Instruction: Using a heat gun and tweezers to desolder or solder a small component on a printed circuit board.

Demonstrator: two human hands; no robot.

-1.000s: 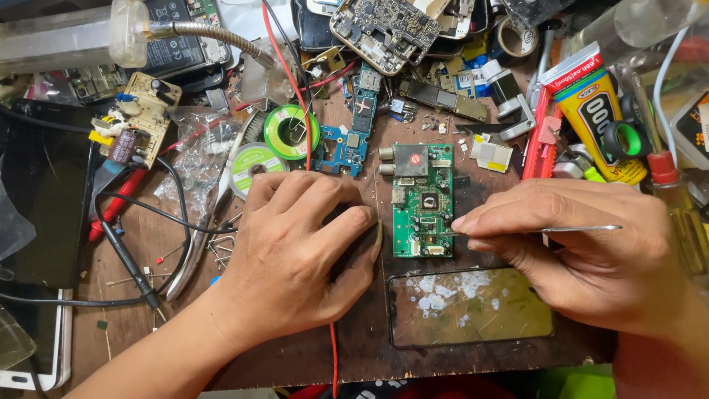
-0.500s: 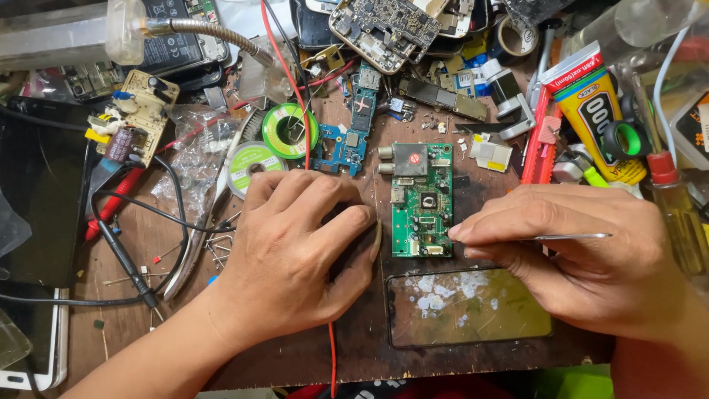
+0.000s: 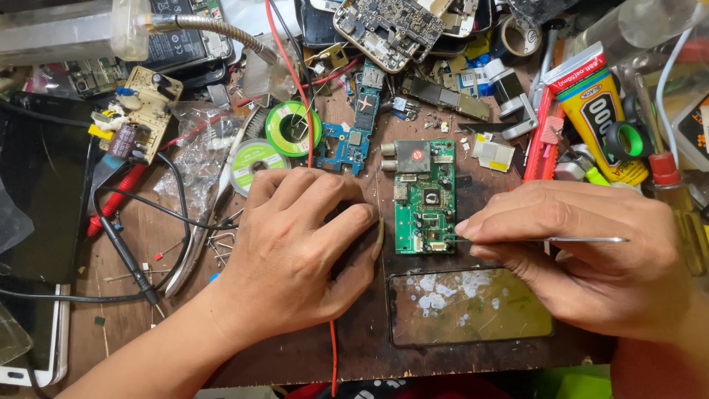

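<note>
A green circuit board [image 3: 425, 199] with a silver metal box at its top lies flat on the worn wooden bench. My left hand [image 3: 299, 247] rests palm down beside the board's left edge, its thumb touching that edge. My right hand [image 3: 583, 255] pinches thin metal tweezers [image 3: 583, 239], and their tip reaches the board's lower right corner. Just below the board lies a cracked phone glass panel [image 3: 473, 307] with white patches on it.
A blue phone board [image 3: 358, 125], two green solder reels [image 3: 292, 129], a yellow glue tube [image 3: 602, 118], red and black probe leads [image 3: 122, 244], a dark phone screen [image 3: 40, 185] and piles of phone parts [image 3: 391, 22] crowd the bench.
My right hand has slid slightly left, bringing the tweezers' tip onto the board's lower right corner. My left hand stays put.
</note>
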